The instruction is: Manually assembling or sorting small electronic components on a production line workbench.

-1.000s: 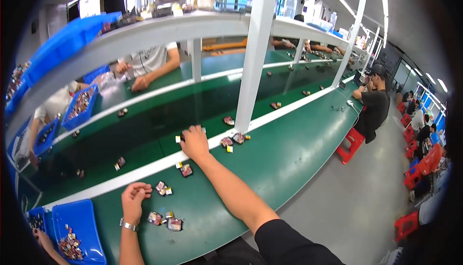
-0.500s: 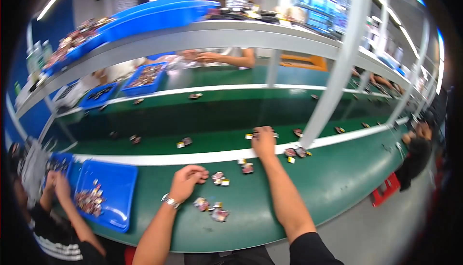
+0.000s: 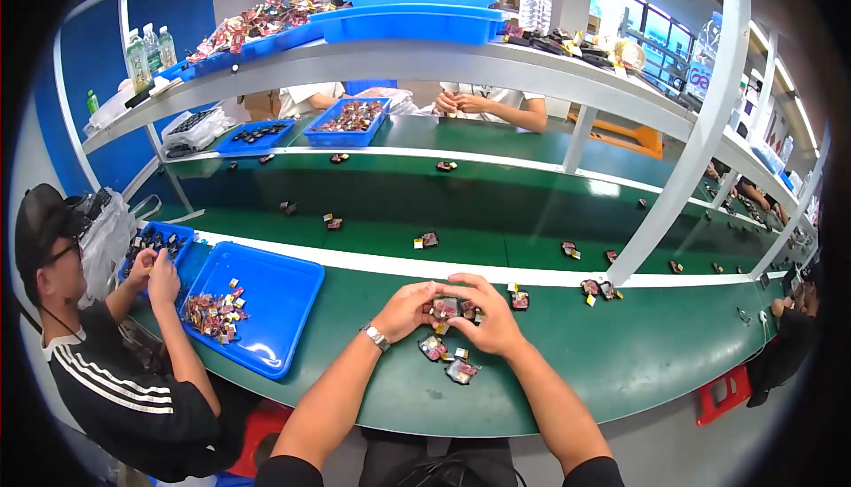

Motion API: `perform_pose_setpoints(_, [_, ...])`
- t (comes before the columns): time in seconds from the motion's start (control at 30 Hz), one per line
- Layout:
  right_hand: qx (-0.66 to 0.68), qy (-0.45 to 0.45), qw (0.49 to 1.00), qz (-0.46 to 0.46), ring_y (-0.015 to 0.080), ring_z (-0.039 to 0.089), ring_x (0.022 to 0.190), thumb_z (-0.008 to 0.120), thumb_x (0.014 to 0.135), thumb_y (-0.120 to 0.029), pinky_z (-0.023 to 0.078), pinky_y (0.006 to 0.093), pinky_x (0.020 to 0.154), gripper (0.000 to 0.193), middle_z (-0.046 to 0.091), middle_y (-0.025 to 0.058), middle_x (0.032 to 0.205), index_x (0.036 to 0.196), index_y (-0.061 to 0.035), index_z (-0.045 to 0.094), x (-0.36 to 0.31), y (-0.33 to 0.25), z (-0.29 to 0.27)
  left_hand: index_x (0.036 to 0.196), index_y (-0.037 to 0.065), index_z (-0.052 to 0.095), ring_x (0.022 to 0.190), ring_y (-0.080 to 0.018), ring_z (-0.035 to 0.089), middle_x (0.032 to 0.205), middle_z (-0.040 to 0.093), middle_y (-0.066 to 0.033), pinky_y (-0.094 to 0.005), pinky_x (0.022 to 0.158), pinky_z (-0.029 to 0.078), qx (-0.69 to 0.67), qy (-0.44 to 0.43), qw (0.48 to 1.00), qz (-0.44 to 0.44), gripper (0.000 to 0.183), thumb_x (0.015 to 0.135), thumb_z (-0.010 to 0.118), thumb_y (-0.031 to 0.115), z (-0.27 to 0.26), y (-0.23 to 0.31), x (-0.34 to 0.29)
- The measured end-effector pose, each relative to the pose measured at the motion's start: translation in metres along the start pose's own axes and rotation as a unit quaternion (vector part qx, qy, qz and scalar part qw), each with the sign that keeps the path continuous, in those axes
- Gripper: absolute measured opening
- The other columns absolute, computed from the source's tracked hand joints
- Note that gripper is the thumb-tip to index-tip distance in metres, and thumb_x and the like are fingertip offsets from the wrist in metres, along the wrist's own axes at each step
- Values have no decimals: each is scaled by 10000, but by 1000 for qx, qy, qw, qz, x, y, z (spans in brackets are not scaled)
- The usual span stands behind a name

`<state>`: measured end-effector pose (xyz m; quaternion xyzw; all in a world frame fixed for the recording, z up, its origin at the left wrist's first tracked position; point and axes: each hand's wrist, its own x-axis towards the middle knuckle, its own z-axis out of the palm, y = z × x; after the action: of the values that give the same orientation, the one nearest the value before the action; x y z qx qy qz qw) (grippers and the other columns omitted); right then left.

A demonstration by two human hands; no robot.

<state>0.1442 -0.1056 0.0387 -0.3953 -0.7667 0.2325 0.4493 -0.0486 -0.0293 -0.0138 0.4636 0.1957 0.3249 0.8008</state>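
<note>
Both my hands meet over the near strip of the green table, fingers bent round a small dark-edged part with a clear, reddish middle point(image 3: 446, 308). My left hand point(image 3: 404, 311), with a metal watch at its wrist, pinches it from the left. On the other side my right hand point(image 3: 489, 317) grips it with thumb and fingers. Another like part shows partly behind the right fingers. Just below the hands lie two more such parts point(image 3: 433, 348) point(image 3: 461, 371) with white-and-yellow tags. Another tagged part point(image 3: 519, 298) rests to the right of my right hand.
A blue tray point(image 3: 292, 310) with a heap of reddish parts stands at left, beside a seated co-worker point(image 3: 115, 372) handling something small. Beyond the white rail point(image 3: 372, 267) a dark green belt point(image 3: 496, 212) carries scattered parts. A white post point(image 3: 683, 150) and overhead shelf point(image 3: 425, 63) frame the right and top.
My right hand has come back from the belt to beside my left hand. Both hands now close on a part. The view has swung left, bringing the co-worker further in.
</note>
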Motion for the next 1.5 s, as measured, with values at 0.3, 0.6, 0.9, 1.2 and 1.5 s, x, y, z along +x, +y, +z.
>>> perform_pose_setpoints(0.3, [-120,13,989,-86,345,512,1184,643,766,-17,432,421,994,432,510,147,1308,1189,-90,596,-15,24,-7,1334,-15,473,990,-244,650,1121,626,-149,-365,845,572,77,26,997,3,374,992,456,136,12,-3,4])
perform_pose_setpoints(0.6, [-148,36,988,-29,336,517,1140,718,759,-93,458,414,935,197,521,140,1256,913,-66,597,-17,38,1,1264,-16,483,994,-219,650,1116,630,-132,-371,865,569,122,56,991,14,307,962,435,8,29,-8,8])
perform_pose_setpoints(0.9, [-147,40,987,-59,332,522,1151,680,789,-111,434,407,981,153,556,145,1218,918,-32,655,-9,39,16,1305,-40,457,1040,-212,625,1160,601,-135,-359,898,561,128,51,990,19,355,955,402,-21,19,-4,-2])
perform_pose_setpoints(1.2, [-89,24,993,80,277,532,1139,707,805,-95,499,380,912,119,556,108,1248,922,-73,707,-20,28,3,1258,42,460,1092,-218,607,1159,595,-113,-386,973,515,28,-14,999,-5,309,956,451,-22,24,-11,9])
perform_pose_setpoints(1.5, [-128,31,990,44,286,561,1087,697,805,-84,494,373,906,112,590,86,1205,915,-79,716,-14,28,7,1250,34,437,1116,-222,593,1158,584,-122,-376,998,504,34,-13,999,-5,335,929,453,-58,18,-7,3])
